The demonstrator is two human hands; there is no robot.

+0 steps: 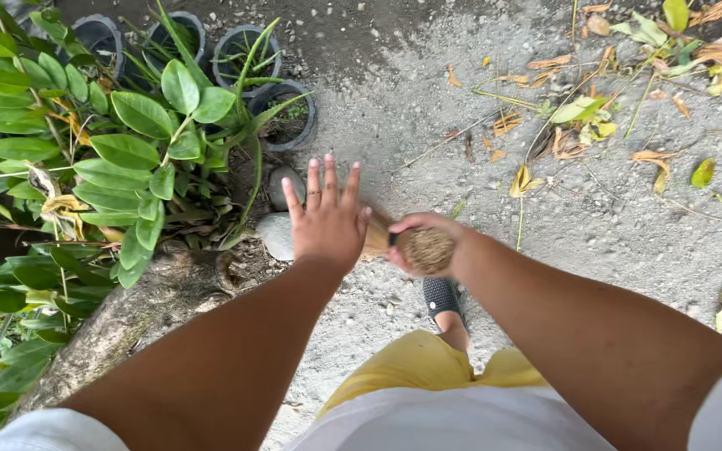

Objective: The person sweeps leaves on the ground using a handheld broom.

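My right hand is closed around the bundled top end of a stick broom, seen end-on as a round brown tuft; the rest of the broom is blurred and mostly hidden behind my hands. My left hand is held flat with fingers spread, just left of the broom and touching or nearly touching its blurred shaft. Both hands hover over grey gravelly ground. Below them my foot in a dark perforated sandal shows, above yellow shorts.
Broad-leaved green plants and several dark plastic pots fill the left side. Two smooth stones and a tree root lie at their edge. Dry yellow and brown leaves are scattered at upper right.
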